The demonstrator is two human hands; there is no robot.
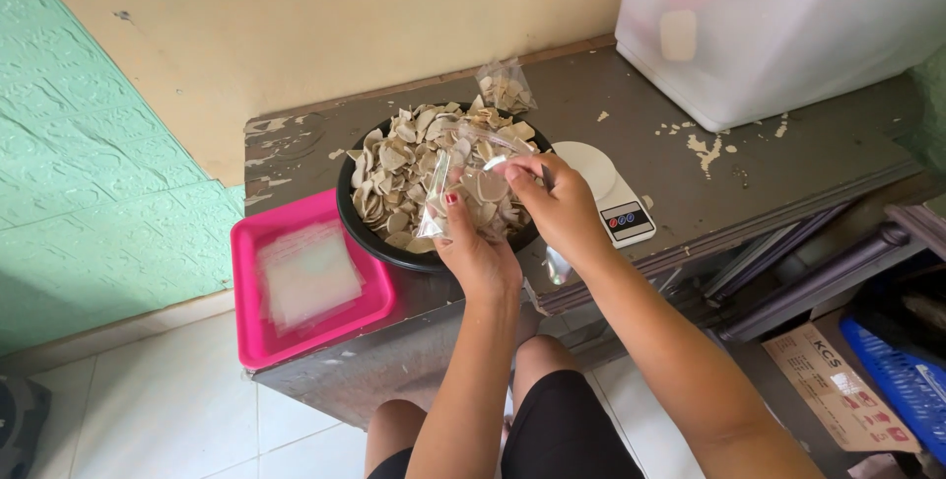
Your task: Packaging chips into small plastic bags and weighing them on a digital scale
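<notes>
Right now both hands hold a small clear plastic bag (pixel 473 183) above the black bowl (pixel 352 218) of pale chips (pixel 404 159): the left hand (pixel 478 252) pinches the bag's lower edge with closed fingers, the right hand (pixel 562 205) grips its upper rim. To fill it well, I'd judge, keep the mouth spread wide and stay over the bowl so strays drop back in (the chips look brittle, so a gentle touch suits). Room is tight: the white scale (pixel 606 188) sits just beside the bowl on the right, the pink tray (pixel 251 331) with flat empty bags touches it on the left, and a filled bag (pixel 505 85) lies behind. The worn tabletop (pixel 788 169) edge runs close under the wrists.
</notes>
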